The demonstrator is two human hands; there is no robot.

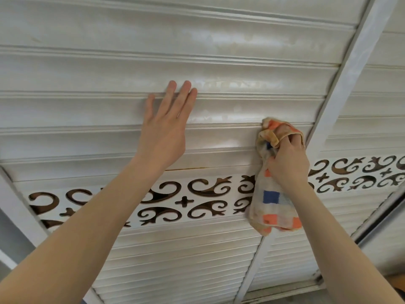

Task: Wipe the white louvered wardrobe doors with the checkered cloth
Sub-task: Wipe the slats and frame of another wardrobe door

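Left hand (163, 132): I see it flat, fingers straight, on door (87, 73) | right hand (287, 163), its 3 o'clock: grips bunched cloth (274, 207)

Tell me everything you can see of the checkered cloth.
The checkered cloth is soft off-white fabric with orange and blue squares, stained yellowish-brown at its crumpled top. The right hand grips it bunched, fingers curled round it. The wadded top touches a slat of the white louvered wardrobe door, near the pale upright frame bar. Its loose end hangs below the hand, covering part of the white band with brown scroll cut-outs.
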